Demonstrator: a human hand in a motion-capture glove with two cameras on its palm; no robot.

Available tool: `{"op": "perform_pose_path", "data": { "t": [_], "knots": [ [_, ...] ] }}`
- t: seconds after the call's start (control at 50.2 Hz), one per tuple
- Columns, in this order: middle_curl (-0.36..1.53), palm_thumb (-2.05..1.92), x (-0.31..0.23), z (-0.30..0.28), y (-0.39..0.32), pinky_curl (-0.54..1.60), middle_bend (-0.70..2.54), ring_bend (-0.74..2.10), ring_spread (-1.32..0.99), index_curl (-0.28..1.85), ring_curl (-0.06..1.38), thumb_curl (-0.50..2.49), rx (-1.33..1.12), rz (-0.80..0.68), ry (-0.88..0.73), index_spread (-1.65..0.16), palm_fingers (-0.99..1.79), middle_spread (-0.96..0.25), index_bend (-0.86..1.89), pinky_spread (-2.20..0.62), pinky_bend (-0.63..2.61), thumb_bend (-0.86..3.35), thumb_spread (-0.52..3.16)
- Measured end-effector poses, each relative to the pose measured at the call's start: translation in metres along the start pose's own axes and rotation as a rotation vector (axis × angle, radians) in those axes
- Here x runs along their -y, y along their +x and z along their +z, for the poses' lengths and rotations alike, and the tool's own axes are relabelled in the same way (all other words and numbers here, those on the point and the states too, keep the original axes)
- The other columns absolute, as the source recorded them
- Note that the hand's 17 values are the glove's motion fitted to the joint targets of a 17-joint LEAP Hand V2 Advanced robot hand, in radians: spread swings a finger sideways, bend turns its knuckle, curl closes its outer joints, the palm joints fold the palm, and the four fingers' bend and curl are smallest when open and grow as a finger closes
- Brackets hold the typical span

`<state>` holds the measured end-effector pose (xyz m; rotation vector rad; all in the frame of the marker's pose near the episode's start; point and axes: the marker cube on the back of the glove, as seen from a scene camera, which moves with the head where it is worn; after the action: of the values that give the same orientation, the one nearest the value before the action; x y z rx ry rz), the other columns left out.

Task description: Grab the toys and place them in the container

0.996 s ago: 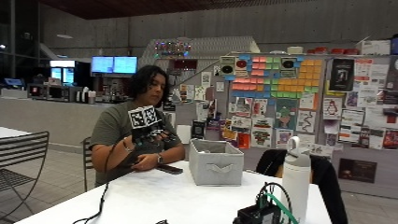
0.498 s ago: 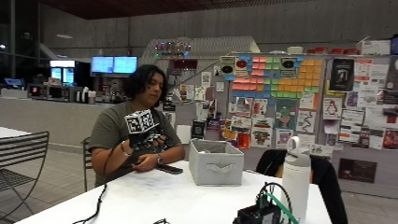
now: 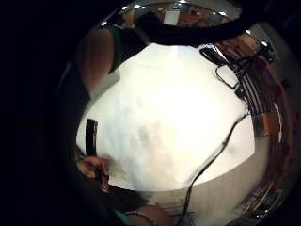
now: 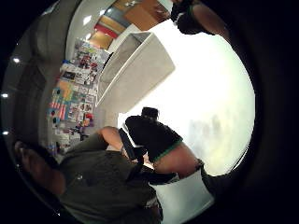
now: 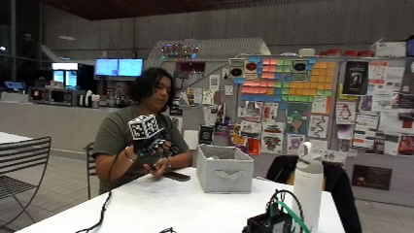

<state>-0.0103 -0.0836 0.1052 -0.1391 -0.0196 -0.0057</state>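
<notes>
A white table (image 5: 194, 206) stands before a wall crowded with posters and coloured notes. Above its near edge the gloved right hand (image 5: 153, 149) is raised; I cannot tell whether its fingers grip anything. Near it stands the grey fabric container (image 5: 224, 168), open-topped. A dark phone (image 5: 176, 176) lies between them. No writing is legible.

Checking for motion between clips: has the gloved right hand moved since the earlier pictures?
Yes. The gloved right hand has dropped slightly, ending nearer the table, judged against the grey fabric bin, which sits in the same spot.
</notes>
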Motion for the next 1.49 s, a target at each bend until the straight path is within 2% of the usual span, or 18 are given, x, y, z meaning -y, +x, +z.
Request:
{"op": "perform_pose_path", "data": {
  "t": [0.498, 0.657, 0.817, 1.494],
  "knots": [
    [0.38, -0.05, -0.001, 0.005, -0.005, 0.3, 0.2, 0.25, -0.18, 0.53, 0.25, 0.24, 0.076, -0.009, -0.032, -0.44, 0.22, -0.12, 0.25, 0.04, 0.6, -0.04, 1.18],
    [0.38, -0.05, -0.002, 0.003, -0.005, 0.3, 0.19, 0.23, -0.18, 0.53, 0.25, 0.24, 0.014, -0.011, -0.027, -0.44, 0.23, -0.13, 0.27, 0.04, 0.58, -0.04, 1.21],
    [0.38, -0.04, -0.003, 0.002, -0.008, 0.3, 0.19, 0.22, -0.19, 0.52, 0.25, 0.24, 0.072, -0.013, -0.028, -0.44, 0.23, -0.13, 0.27, 0.04, 0.57, -0.03, 1.23],
    [0.37, -0.04, -0.008, -0.006, -0.01, 0.32, 0.19, 0.19, -0.18, 0.51, 0.25, 0.25, 0.015, 0.011, -0.021, -0.44, 0.23, -0.13, 0.26, 0.03, 0.58, -0.03, 1.27]
  ]
}}
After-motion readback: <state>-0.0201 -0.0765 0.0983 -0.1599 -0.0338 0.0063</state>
